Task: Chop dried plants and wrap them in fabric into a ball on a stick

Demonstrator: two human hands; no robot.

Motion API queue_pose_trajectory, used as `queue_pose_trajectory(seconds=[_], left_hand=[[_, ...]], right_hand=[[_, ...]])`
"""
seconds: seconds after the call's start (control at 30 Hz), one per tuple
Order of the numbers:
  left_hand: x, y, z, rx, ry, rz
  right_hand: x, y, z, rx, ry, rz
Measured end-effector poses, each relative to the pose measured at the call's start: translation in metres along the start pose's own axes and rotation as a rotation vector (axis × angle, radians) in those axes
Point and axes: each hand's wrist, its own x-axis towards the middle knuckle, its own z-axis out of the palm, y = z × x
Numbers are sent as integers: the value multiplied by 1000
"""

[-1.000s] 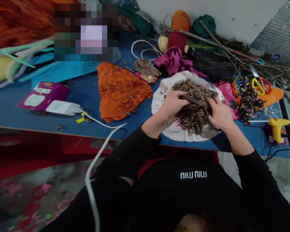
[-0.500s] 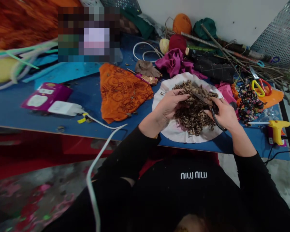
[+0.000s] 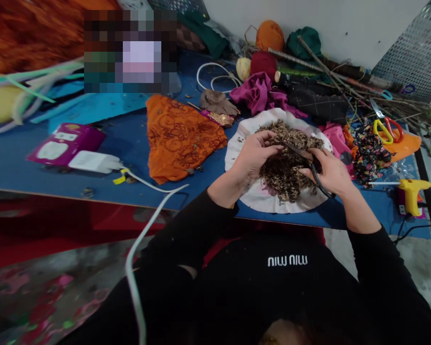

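Observation:
A loose heap of brown dried plant bits [image 3: 287, 184] lies on a round white cloth [image 3: 239, 136] near the table's front edge. My left hand [image 3: 253, 154] is at the heap's left side, thumb and fingers closed around some of the dried bits. From the right, my right hand [image 3: 331, 171] grips scissors [image 3: 319, 181] by their black handles. Their dark blades point left over the heap, close to my left fingertips. Whether the blades are parted I cannot make out.
Left of the cloth lies an orange patterned cloth [image 3: 183, 139]; farther left is a purple power strip [image 3: 66, 143] with a white plug and cable. On the right are a yellow glue gun [image 3: 413, 191] and red-and-yellow-handled scissors [image 3: 388, 132]. Twigs [image 3: 330, 76] and fabric pieces line the back.
My left fingers have curled in more, with the thumb slightly lower. The scissors have shifted a little left along with my right hand; the heap looks much the same.

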Motion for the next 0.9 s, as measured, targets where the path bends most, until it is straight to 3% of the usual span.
queue_pose_trajectory(seconds=[0.3, 0.53, 0.9], left_hand=[[-1, 5, -1, 118, 29, 9], [0, 5, 0, 121, 19, 45], [3, -1, -3, 145, 18, 18]], right_hand=[[0, -8, -6, -148, -129, 42], [0, -11, -3, -152, -53, 19], [0, -10, 4, -158, -87, 34]])
